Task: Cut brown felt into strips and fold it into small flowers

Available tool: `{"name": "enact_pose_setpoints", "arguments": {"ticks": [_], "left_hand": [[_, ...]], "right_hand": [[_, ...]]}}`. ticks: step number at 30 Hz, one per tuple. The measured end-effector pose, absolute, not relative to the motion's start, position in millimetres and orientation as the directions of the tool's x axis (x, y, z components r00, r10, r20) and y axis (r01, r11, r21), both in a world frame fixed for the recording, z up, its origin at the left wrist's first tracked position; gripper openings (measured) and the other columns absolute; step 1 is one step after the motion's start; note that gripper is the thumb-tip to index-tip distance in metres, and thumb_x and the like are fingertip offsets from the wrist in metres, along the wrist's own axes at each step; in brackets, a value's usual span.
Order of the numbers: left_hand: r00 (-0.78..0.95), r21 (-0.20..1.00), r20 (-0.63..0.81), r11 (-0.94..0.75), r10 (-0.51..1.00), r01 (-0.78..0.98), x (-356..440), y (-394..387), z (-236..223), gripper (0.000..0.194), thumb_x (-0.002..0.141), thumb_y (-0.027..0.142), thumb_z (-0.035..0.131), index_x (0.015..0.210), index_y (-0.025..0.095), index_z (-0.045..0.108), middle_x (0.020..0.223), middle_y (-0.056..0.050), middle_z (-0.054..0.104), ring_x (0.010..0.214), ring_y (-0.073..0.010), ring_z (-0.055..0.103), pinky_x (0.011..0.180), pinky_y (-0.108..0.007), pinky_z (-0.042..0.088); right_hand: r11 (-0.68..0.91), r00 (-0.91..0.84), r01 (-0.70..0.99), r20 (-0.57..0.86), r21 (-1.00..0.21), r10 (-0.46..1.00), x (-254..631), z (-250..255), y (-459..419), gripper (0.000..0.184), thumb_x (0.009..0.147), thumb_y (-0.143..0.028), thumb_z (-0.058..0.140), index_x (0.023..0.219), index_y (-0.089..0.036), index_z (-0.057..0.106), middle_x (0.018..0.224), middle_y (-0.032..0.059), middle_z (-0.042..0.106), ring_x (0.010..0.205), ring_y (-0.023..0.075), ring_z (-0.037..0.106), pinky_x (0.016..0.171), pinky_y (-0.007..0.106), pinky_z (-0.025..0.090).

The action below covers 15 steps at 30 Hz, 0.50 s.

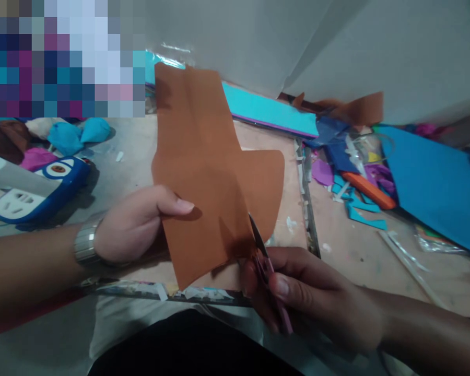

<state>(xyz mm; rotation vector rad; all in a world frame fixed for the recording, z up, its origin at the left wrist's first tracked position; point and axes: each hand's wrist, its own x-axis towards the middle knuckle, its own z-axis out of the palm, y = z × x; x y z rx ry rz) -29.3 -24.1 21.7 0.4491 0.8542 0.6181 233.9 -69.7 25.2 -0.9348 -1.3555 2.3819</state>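
A large sheet of brown craft foam or paper (203, 177) is held up over the table, its outline partly cut and rounded at the right. My left hand (137, 219) grips its left edge, thumb on top and fingers hidden underneath. Pink-handled scissors (272, 282) are in my right hand (309, 292), which is closed around the handles. One dark blade lies over the brown sheet at its lower right, where the cut runs. The other blade is mostly hidden by the sheet.
A blue-and-white power strip (47, 193) sits at left near balled coloured pieces (66, 137). Turquoise strips (270, 110) lie along the back wall. At right are a blue sheet (434, 183), an orange cutter (370, 190), scraps (362, 211) and a pale stick (409, 266).
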Motion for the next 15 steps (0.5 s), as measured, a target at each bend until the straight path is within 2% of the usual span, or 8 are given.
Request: {"name": "enact_pose_setpoints", "arguments": {"ticks": [2, 6, 10, 15], "left_hand": [[0.504, 0.598, -0.559, 0.741, 0.658, -0.305, -30.0, -24.4, 21.1, 0.068, 0.065, 0.031, 0.074, 0.129, 0.011, 0.067, 0.103, -0.011, 0.081, 0.095, -0.0360, 0.076, 0.083, -0.046, 0.060], [0.490, 0.588, -0.573, 0.746, 0.658, -0.313, -30.5, -24.9, 20.2, 0.067, 0.063, 0.032, 0.076, 0.126, 0.012, 0.069, 0.105, -0.011, 0.081, 0.101, -0.0391, 0.074, 0.095, -0.053, 0.057], [0.527, 0.567, -0.543, 0.748, 0.655, -0.346, -30.6, -24.6, 18.9, 0.063, 0.068, 0.031, 0.073, 0.127, 0.012, 0.068, 0.109, -0.011, 0.080, 0.110, -0.0402, 0.072, 0.103, -0.056, 0.053], [0.520, 0.587, -0.538, 0.737, 0.664, -0.334, -29.4, -23.7, 20.0, 0.062, 0.067, 0.030, 0.072, 0.126, 0.013, 0.069, 0.110, -0.011, 0.080, 0.113, -0.0415, 0.071, 0.103, -0.058, 0.052]], "right_hand": [[-0.546, -0.759, 0.106, -0.422, -0.831, 0.496, 233.5, 25.0, -69.7, 0.042, 0.107, -0.054, 0.050, 0.096, -0.014, 0.057, 0.075, 0.0023, 0.062, 0.054, 0.0067, 0.048, 0.048, 0.018, 0.036], [-0.534, -0.758, 0.101, -0.413, -0.839, 0.505, 232.6, 25.4, -69.0, 0.043, 0.107, -0.055, 0.049, 0.093, -0.015, 0.056, 0.075, 0.0019, 0.061, 0.053, 0.0065, 0.047, 0.047, 0.018, 0.035], [-0.525, -0.757, 0.105, -0.410, -0.845, 0.508, 232.5, 26.0, -68.3, 0.043, 0.107, -0.054, 0.049, 0.091, -0.015, 0.056, 0.075, 0.0019, 0.061, 0.053, 0.0066, 0.047, 0.047, 0.019, 0.035], [-0.531, -0.747, 0.123, -0.430, -0.838, 0.506, 233.0, 26.5, -68.7, 0.044, 0.107, -0.054, 0.049, 0.091, -0.014, 0.058, 0.073, 0.0019, 0.061, 0.052, 0.0072, 0.047, 0.047, 0.020, 0.034]]}}
